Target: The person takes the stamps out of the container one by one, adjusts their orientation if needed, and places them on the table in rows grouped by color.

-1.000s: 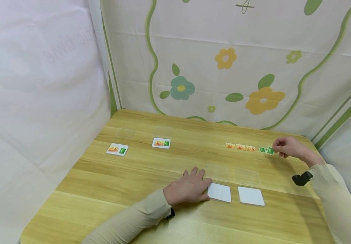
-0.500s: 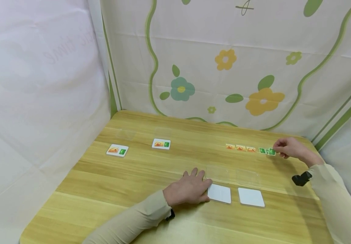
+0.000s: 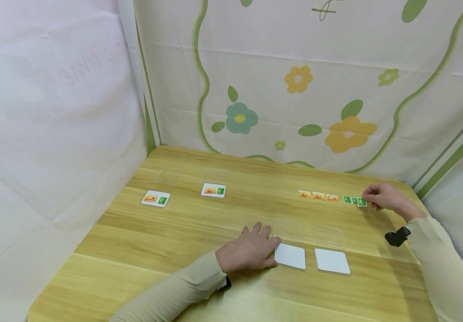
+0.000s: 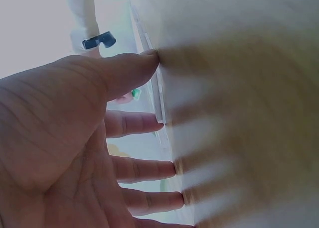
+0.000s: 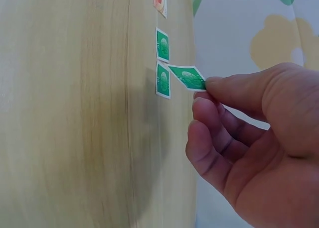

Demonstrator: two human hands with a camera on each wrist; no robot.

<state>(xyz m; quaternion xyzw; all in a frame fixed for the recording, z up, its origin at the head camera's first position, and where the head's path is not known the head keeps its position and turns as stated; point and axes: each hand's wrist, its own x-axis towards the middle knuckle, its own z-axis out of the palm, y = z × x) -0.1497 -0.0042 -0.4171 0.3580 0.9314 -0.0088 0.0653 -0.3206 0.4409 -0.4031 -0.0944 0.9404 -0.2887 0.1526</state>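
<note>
The wood-grain worktop (image 3: pixel 94 268) is bearing two stamped white cards (image 3: pixel 213 195) at left and two blank white cards (image 3: pixel 332 261) nearer the front, with clear plastic covers (image 3: pixel 328 236) lying behind them. Three orange stamps (image 3: pixel 318 196) and two green stamps (image 5: pixel 163 45) are lying in a row at right.

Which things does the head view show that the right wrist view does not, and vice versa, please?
Only the head view: the left hand beside two plain white cards, two stamped cards farther off, and the full row of three orange stamps.

Only the right wrist view: the palm side of the right hand and a pale oval legible on the green stamps.

Both: that hand pinching the held green stamp near two others, the wooden table, and the flowered cloth.
</note>
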